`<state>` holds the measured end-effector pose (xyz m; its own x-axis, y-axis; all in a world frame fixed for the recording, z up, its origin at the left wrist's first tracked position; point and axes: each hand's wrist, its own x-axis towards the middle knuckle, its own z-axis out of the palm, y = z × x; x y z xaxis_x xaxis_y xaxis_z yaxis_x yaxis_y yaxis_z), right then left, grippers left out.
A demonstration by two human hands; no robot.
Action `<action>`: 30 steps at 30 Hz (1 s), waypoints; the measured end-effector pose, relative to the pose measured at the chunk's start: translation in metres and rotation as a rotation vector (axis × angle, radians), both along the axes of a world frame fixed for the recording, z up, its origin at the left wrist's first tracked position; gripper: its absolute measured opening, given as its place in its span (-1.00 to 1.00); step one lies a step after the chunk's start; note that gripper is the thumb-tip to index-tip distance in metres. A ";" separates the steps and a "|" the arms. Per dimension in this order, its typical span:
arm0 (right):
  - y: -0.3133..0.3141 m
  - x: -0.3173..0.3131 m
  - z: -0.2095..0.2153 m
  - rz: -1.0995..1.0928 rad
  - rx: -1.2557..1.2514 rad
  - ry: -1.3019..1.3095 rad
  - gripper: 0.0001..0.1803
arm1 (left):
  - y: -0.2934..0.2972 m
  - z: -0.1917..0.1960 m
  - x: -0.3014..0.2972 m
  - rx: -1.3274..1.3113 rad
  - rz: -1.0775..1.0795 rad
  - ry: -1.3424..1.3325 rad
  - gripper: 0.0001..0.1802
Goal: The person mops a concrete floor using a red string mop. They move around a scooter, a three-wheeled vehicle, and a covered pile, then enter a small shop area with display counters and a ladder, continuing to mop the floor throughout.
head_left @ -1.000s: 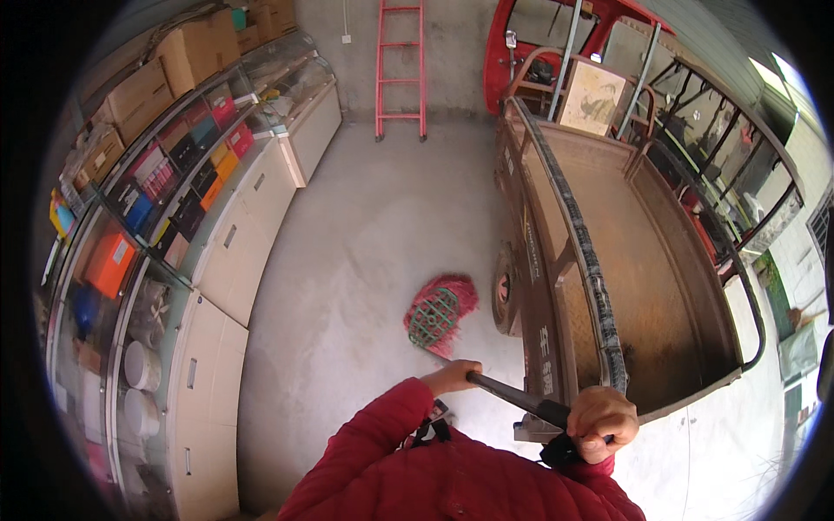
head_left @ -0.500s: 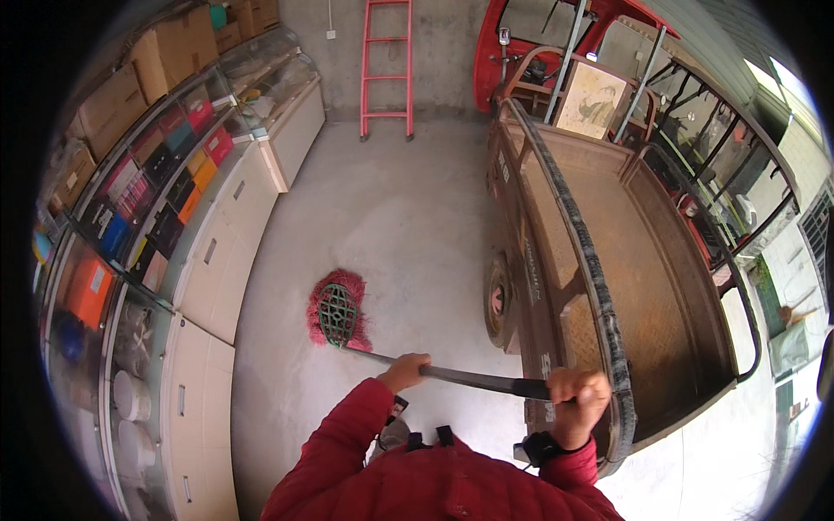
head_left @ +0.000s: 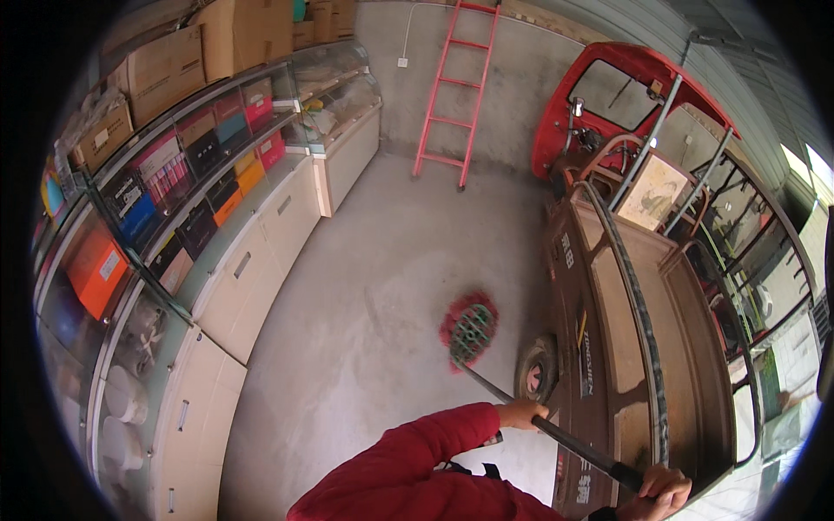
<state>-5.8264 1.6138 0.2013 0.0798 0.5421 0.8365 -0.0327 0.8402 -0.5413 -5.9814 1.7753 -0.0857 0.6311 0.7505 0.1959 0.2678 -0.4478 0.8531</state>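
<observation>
A mop (head_left: 486, 387) with a dark pole slants across the concrete floor. Its oval green lattice head, fringed with red strands, rests on the floor left of the cargo tricycle's wheel (head_left: 537, 369) and looks smeared by motion. My left hand (head_left: 521, 414) is wrapped round the pole's middle, the red sleeve stretched out to the right. Gripping the pole's upper end is my right hand (head_left: 665, 491), close beside the tricycle's side rail at the lower right; most of my right forearm is out of sight.
Along the left run glass display cases (head_left: 217, 260) holding coloured boxes, with cardboard boxes (head_left: 165, 74) on top. A red ladder (head_left: 459, 82) leans against the back wall. The brown cargo bed (head_left: 669, 295) and red cab (head_left: 599, 95) of the tricycle fill the right side.
The mop head has swept rightward across the floor, towards the tricycle's wheel. Both my hands have shifted right and lower in view, still on the pole. The view itself has turned too.
</observation>
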 end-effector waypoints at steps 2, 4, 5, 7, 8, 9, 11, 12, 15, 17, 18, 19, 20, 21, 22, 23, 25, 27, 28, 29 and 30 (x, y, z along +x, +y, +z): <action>0.014 -0.010 -0.007 -0.010 -0.052 0.022 -0.72 | 0.022 -0.013 0.010 0.003 -0.036 -0.033 -0.82; 0.035 -0.015 -0.015 -0.016 -0.086 -0.004 -0.69 | 0.043 -0.028 0.017 0.024 -0.046 -0.021 -0.84; 0.050 -0.017 -0.022 -0.018 -0.102 0.053 -0.74 | 0.055 -0.034 0.019 0.023 -0.094 -0.017 -0.83; 0.081 -0.011 -0.031 0.021 -0.082 0.087 -0.80 | 0.076 -0.045 0.021 0.016 -0.082 -0.023 -0.81; 0.097 -0.004 -0.032 0.062 -0.049 0.065 -0.82 | 0.082 -0.049 0.022 -0.004 -0.080 0.013 -0.80; 0.115 0.001 -0.033 0.104 -0.017 0.049 -0.81 | 0.091 -0.049 0.023 -0.055 -0.070 0.006 -0.81; 0.152 0.010 -0.034 0.158 0.001 0.077 -0.80 | 0.117 -0.045 0.015 -0.006 -0.060 -0.047 -0.82; 0.165 0.014 -0.033 0.171 0.003 0.085 -0.78 | 0.125 -0.044 0.014 0.010 -0.065 -0.066 -0.83; 0.219 0.018 -0.036 0.147 0.015 0.081 -0.81 | 0.162 -0.035 -0.001 0.022 -0.024 -0.102 -0.84; 0.255 0.015 -0.042 0.165 0.024 0.080 -0.66 | 0.179 -0.036 -0.013 0.014 0.076 -0.194 -0.85; 0.268 0.014 -0.044 0.229 0.011 0.090 -0.66 | 0.189 -0.039 -0.021 0.007 0.118 -0.153 -0.86; 0.281 0.010 -0.049 0.255 0.002 0.126 -0.67 | 0.199 -0.042 -0.029 -0.060 0.187 0.034 -0.86; 0.291 0.003 -0.054 0.249 -0.019 0.150 -0.69 | 0.205 -0.048 -0.038 0.019 0.268 0.099 -0.88; 0.301 -0.003 -0.059 0.274 -0.065 0.138 -0.69 | 0.211 -0.054 -0.050 0.007 0.323 0.069 -0.90; 0.311 -0.009 -0.064 0.308 -0.111 0.130 -0.69 | 0.216 -0.060 -0.062 -0.022 0.390 0.099 -0.90; 0.319 -0.015 -0.069 0.355 -0.185 0.152 -0.68 | 0.221 -0.066 -0.076 -0.019 0.405 0.079 -0.91; 0.335 -0.027 -0.080 0.435 -0.312 0.194 -0.68 | 0.228 -0.076 -0.104 -0.039 0.454 0.100 -0.92; 0.354 -0.039 -0.090 0.488 -0.387 0.229 -0.71 | 0.238 -0.081 -0.133 -0.069 0.467 0.163 -0.92; 0.360 -0.045 -0.094 0.482 -0.428 0.254 -0.72 | 0.244 -0.080 -0.144 -0.056 0.459 0.233 -0.92; 0.364 -0.049 -0.095 0.468 -0.427 0.310 -0.72 | 0.249 -0.078 -0.151 -0.032 0.427 0.222 -0.91; 0.369 -0.052 -0.094 0.450 -0.436 0.368 -0.71 | 0.256 -0.074 -0.159 -0.017 0.391 0.247 -0.91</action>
<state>-5.8779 1.9831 0.1074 0.0052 0.8669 0.4985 -0.5688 0.4126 -0.7115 -6.1405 2.0314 -0.1593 0.3263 0.9433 0.0606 0.6099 -0.2591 0.7490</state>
